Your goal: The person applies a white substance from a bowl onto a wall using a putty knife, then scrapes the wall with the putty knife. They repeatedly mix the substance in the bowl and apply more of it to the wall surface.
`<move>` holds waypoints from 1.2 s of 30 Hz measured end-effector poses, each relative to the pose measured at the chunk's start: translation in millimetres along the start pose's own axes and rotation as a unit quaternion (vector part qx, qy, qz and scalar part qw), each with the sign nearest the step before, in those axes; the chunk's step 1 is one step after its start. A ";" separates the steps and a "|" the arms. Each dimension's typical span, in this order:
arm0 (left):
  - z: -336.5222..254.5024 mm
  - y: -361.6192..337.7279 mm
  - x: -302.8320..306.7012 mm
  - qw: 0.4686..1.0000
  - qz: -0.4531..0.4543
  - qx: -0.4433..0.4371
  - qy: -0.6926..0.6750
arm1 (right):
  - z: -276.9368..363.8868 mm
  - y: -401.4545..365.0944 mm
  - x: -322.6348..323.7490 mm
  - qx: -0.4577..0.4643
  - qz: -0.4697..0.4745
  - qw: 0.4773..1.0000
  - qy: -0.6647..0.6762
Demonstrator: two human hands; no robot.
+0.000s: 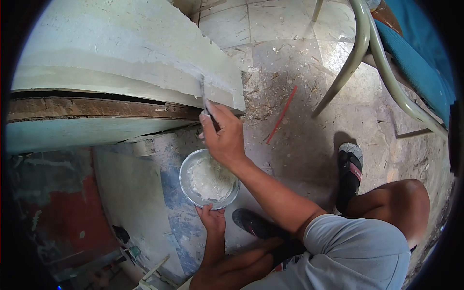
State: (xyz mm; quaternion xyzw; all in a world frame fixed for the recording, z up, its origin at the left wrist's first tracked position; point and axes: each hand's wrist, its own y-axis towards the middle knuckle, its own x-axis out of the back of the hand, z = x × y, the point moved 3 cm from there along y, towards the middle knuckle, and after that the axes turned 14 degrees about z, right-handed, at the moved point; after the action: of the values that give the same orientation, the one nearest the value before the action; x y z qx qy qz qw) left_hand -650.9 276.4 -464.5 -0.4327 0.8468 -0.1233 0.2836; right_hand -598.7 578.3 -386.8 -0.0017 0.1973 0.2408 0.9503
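My right hand (221, 131) is closed round the dark handle of a putty knife (204, 92), whose blade meets the whitish surface of a wall (145, 63) near its right end. Below it, my left hand (211, 217) grips the lower rim of a round metal bowl (234, 195). Pale, powdery or pasty material (208, 179) lies in the bowl. The fingers of my left hand are partly hidden beneath the bowl.
A brown wooden strip (87, 108) runs along the wall's lower edge. A metal-framed chair (360, 46) stands at the upper right. Debris (263, 92) and a red stick (282, 113) lie on the floor. My shoes (350, 166) are near the bowl and chair.
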 end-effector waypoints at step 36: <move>6.5 3.7 7.0 0.999 0.020 0.024 -0.020 | 38.2 10.7 -18.6 0.116 -0.011 0.988 -0.103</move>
State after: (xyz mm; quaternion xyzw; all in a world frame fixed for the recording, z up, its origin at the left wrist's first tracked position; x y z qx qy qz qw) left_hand -652.7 273.2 -474.0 -0.4111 0.8463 -0.1288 0.3132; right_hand -604.3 583.0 -343.6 0.1311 0.1254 0.2050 0.9618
